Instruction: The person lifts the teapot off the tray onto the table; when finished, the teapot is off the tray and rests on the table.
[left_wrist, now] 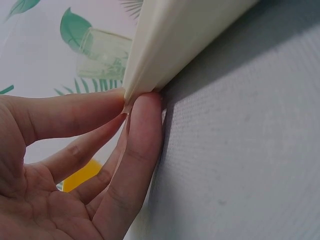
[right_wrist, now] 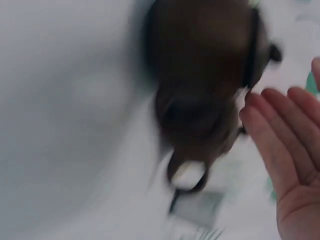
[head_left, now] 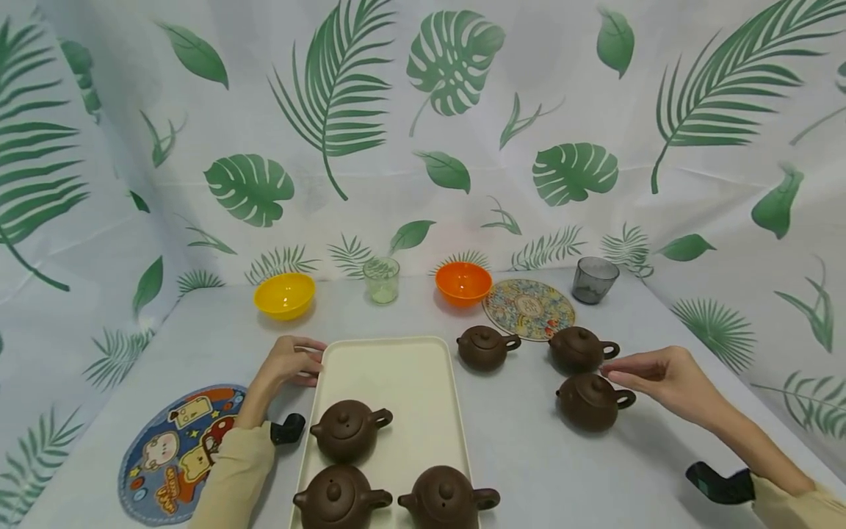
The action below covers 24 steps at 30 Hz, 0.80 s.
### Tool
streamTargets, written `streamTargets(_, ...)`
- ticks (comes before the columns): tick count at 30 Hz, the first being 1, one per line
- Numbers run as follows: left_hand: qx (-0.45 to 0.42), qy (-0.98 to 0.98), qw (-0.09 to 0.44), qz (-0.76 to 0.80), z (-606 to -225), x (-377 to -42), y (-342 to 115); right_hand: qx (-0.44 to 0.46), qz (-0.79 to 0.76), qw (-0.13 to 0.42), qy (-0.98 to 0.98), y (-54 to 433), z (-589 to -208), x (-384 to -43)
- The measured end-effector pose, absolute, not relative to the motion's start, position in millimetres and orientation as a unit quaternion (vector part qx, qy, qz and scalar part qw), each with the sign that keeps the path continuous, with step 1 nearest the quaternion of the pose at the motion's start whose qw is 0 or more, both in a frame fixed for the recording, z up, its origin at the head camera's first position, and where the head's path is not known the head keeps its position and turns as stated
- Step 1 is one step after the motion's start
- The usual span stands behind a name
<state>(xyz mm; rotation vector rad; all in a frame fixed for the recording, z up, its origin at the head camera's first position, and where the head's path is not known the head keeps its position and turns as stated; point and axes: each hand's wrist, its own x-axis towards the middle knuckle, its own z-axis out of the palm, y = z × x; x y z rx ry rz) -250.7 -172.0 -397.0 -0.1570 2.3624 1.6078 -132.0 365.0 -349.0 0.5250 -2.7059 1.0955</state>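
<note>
1. Blue mat (head_left: 161,463), partly hidden by the left sleeve (head_left: 234,477).
2. Left hand (head_left: 294,360) pinches the cream tray (head_left: 390,375) by its left rim.
3. Three teapots (head_left: 348,435) crowd the tray's near part.
4. On the counter (head_left: 515,448): lone teapot (head_left: 484,350), orange bowl (head_left: 464,285) behind.
5. Two close-set teapots (head_left: 587,404); beside them, right hand (head_left: 664,378), fingers straight, holding nothing.

White desk (head_left: 522,463): bore cream tray (head_left: 396,378), three brown teapots (head_left: 485,350) right of it; behind, yellow bowl (head_left: 285,297), green glass (head_left: 382,281), orange bowl (head_left: 463,285), floral mat (head_left: 525,305), grey glass (head_left: 594,281); blue mat (head_left: 148,481) at left.
</note>
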Motion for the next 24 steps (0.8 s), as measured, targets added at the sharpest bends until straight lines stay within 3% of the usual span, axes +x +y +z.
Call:
streamTargets(8,-0.052,0.819,0.139,0.554,-395.9,-248.9,-172.9,0.212,0.438,0.022,-0.873,290.0,-324.7,-146.4)
streamTargets(17,-0.052,0.817,0.141,0.557,-396.6,-248.4,-170.4,0.300,0.438,-0.067,-0.845,198.0,-329.0,-162.8)
streamTargets(24,-0.059,0.822,0.137,0.550,-393.4,-247.1,-168.8,0.337,0.395,-0.081,-0.851,138.0,-336.7,-171.4)
